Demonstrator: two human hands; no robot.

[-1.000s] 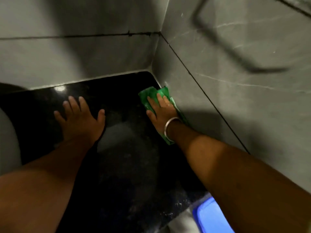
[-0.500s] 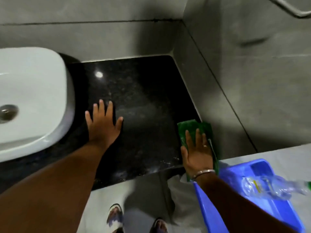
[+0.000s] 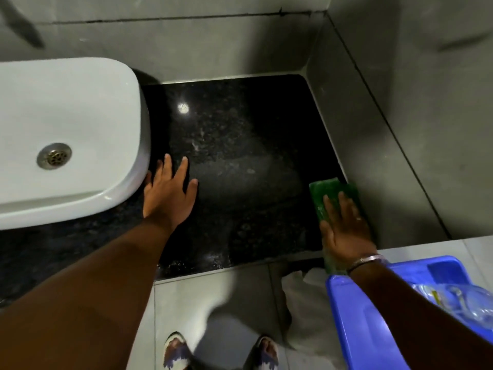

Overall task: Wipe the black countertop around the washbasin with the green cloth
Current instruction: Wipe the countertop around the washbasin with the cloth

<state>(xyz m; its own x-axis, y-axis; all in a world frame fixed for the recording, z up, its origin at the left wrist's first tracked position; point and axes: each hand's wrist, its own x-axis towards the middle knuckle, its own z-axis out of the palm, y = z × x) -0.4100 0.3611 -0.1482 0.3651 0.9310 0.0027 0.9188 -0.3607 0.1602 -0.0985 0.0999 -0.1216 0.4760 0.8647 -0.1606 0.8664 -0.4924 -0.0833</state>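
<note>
Cloth (image 3: 326,194), green, one only, lies flat under the right hand (image 3: 344,228): palm pressing it down, fingers spread, not clenched. It sits at the countertop (image 3: 240,161) corner farthest from the washbasin (image 3: 69,134), against the side wall and overhanging the front edge. Left hand (image 3: 169,196) flat, open, touching the washbasin's rim. Bare black surface between the two hands. One blue tub (image 3: 354,316) below the cloth.

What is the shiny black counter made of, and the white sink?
The counter looks like polished speckled stone, maybe granite: it mirrors a ceiling light and shows pale flecks. The sink looks like glazed ceramic: smooth, glossy white with rounded edges, though moulded plastic cannot be ruled out.
</note>
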